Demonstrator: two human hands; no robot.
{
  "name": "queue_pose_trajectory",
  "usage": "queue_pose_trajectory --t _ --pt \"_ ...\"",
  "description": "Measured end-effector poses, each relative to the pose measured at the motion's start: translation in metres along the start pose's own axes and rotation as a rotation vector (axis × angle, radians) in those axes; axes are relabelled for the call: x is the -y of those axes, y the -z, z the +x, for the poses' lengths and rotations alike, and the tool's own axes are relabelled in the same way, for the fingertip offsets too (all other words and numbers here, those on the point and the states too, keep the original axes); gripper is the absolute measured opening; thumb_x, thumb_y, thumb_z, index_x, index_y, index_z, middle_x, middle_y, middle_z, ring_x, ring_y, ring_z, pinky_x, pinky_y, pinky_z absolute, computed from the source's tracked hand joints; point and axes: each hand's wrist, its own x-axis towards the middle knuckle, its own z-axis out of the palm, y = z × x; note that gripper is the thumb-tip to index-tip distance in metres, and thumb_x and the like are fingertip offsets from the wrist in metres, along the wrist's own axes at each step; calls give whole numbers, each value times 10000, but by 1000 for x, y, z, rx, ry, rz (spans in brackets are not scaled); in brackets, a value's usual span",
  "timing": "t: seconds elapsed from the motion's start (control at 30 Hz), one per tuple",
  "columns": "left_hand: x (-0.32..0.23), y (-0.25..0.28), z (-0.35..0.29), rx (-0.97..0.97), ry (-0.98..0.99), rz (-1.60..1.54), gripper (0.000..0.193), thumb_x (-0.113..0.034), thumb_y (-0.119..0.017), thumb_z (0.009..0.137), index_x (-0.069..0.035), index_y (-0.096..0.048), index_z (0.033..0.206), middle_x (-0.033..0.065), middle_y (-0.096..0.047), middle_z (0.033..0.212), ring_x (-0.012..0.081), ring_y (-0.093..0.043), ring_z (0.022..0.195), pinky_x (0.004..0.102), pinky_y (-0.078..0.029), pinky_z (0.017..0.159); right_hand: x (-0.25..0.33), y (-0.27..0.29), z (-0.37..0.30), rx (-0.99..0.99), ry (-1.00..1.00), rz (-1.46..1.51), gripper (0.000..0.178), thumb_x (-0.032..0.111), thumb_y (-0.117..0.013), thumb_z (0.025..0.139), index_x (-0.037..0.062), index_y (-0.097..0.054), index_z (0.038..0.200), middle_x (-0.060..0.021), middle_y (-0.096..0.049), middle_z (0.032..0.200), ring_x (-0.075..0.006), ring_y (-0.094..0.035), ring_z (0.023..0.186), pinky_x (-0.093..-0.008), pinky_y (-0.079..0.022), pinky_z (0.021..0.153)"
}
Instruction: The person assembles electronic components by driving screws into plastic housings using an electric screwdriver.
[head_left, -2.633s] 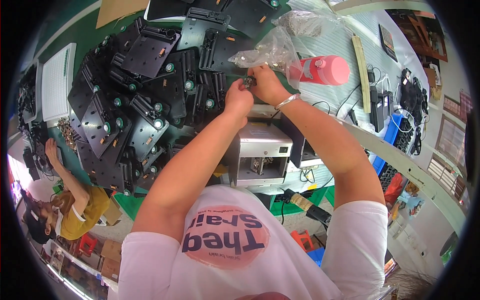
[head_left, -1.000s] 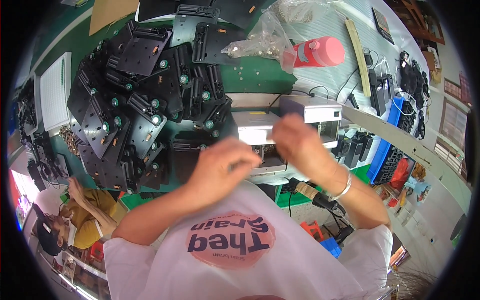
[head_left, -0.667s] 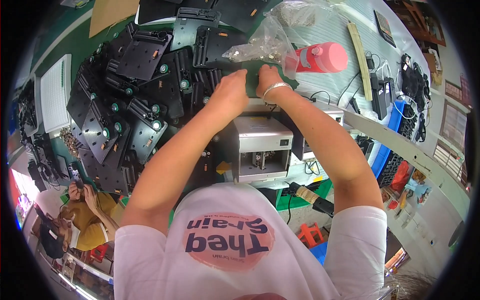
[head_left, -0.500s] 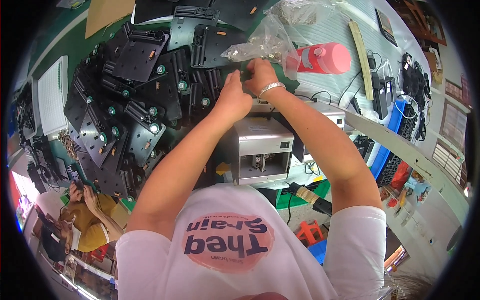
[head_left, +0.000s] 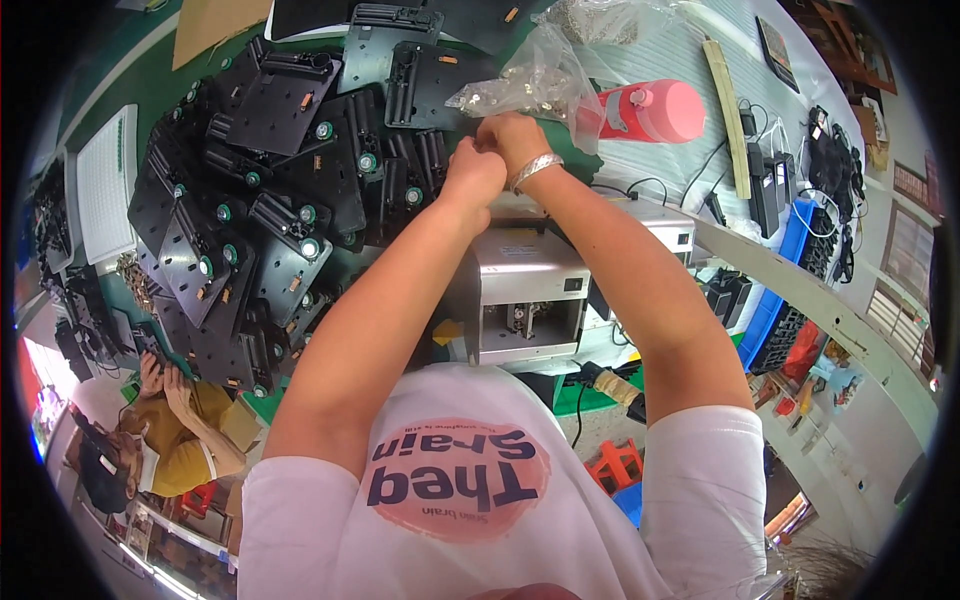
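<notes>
My left hand [head_left: 474,177] and my right hand [head_left: 514,140] meet beyond the silver box-shaped machine [head_left: 530,270]. Both have their fingers drawn in and touching; whatever they pinch is hidden behind the fingers. A clear plastic bag of small metal parts [head_left: 535,88] lies just past my right hand, which wears a silver bracelet [head_left: 537,170]. To the left of my left hand is a big heap of black flat plates [head_left: 280,105] with black tubes and round teal-ringed ends. The machine has an open front with a small mechanism inside.
A pink bottle [head_left: 655,110] lies right of the bag. A second silver machine [head_left: 660,226] stands beside the first. Further right are a wooden strip [head_left: 728,120] and a blue crate [head_left: 780,290]. At left sit a white tray [head_left: 106,185] and another person [head_left: 180,430] handling a dark part.
My right hand has moved slightly down and closed in toward my left, so the two now touch. Their fingers, earlier apart from each other, are bunched together.
</notes>
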Motion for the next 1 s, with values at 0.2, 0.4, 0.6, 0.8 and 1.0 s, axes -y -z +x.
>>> queue_pose_trajectory --t 0.2,0.4,0.6,0.8,1.0 --pt "-10 -10 -8 -39 134 -444 249 16 -463 805 -18 -606 1005 81 -627 991 179 -571 959 313 -396 915 2 25 8 155 -189 259 180 121 -745 726 81 -735 902 -101 -716 821 -211 -693 751 -332 -549 698" --pt "-8 2 -18 88 -12 -684 240 10 -462 852 17 -594 1052 105 -609 986 199 -571 977 347 -460 933 18 72 2 513 -329 743 100 68 -694 813 54 -735 902 -33 -706 811 -123 -680 805 -272 -558 662" --pt "-7 17 -28 16 -89 -596 238 -109 -534 940 39 -574 1122 115 -577 1070 218 -568 1018 354 -468 958 -12 41 -1 307 -290 -240 315 220 -757 701 59 -697 965 -179 -690 1011 -318 -680 913 -389 -529 870" --pt "-8 44 -55 22 -130 -638 261 -160 -570 949 31 -580 1127 101 -594 1054 201 -578 1003 344 -471 953 1 6 -24 173 -205 -41 287 144 -786 663 94 -687 927 -169 -688 970 -321 -660 954 -390 -526 861" --pt "-1 49 -75 31 -119 -602 272 -172 -552 964 22 -580 1152 97 -600 1076 200 -583 1018 341 -472 947 -12 2 -21 194 35 -125 159 69 -710 710 102 -693 864 -162 -685 906 -339 -663 889 -408 -533 802"
